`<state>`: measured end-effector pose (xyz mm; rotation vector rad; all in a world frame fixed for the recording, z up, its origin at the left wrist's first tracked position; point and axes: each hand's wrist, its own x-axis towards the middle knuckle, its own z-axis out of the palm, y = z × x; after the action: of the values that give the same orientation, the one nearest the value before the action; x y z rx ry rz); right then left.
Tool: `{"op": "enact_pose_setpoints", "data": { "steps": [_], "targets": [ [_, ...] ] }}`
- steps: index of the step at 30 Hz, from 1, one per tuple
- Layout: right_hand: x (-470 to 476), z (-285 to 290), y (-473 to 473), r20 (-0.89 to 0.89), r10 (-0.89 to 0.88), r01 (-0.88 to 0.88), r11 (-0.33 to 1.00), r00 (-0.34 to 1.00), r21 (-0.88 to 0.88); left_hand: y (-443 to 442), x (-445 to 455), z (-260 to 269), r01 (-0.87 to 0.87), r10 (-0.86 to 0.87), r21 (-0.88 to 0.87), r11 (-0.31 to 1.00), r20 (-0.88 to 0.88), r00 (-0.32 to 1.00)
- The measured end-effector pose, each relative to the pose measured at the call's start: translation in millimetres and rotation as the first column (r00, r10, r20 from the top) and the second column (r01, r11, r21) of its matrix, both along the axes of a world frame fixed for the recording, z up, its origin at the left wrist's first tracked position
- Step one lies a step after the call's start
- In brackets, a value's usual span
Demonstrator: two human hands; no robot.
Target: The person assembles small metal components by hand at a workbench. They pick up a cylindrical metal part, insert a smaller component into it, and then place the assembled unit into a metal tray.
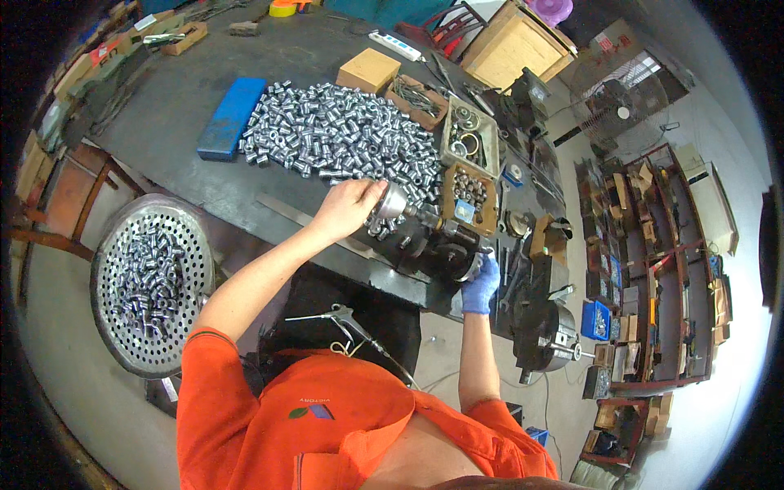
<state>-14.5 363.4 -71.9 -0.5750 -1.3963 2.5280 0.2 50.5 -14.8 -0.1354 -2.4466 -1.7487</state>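
My bare left hand (347, 209) is closed around a conical bright metal collar (392, 201) at the left end of a dark bench-mounted machine (429, 248). My right hand (482, 285), in a blue glove, grips the round metal rim (470, 268) at the machine's other end; its fingers are partly hidden. Just beyond the collar spreads a large heap of short shiny metal bushings (343, 125) on the dark workbench (177, 131). An open wooden box (468, 193) of small metal parts stands beside the machine.
At left, a perforated metal bowl (195, 245) holds more bushings. A blue block (231, 119) borders the heap. An air blow gun (346, 318) hangs below the bench edge. Wrenches (509, 275) lie at right, near a lathe-type chuck (554, 337). Beyond stand a fan (621, 113) and shelves (652, 275).
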Motion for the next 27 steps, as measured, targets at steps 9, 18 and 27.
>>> {"op": "enact_pose_setpoints", "data": {
  "steps": [9, 18, 27],
  "targets": [
    [52, 49, 20, -0.322, 0.215, -0.243, 0.969, 0.922, -0.051, -6, -2, -2, 0.0, 0.002, 0.083, 0.997, -0.029, 1.0],
    [33, 66, 18, -0.384, 0.161, -0.179, 0.984, 0.909, -0.011, 3, 1, 6, -0.026, 0.025, -0.041, 0.999, -0.033, 0.999],
    [13, -6, 20, -0.012, 0.119, -0.119, 0.992, 0.993, -0.035, 0, -2, 5, -0.006, 0.002, 0.041, 0.999, 0.101, 0.995]
  ]
}}
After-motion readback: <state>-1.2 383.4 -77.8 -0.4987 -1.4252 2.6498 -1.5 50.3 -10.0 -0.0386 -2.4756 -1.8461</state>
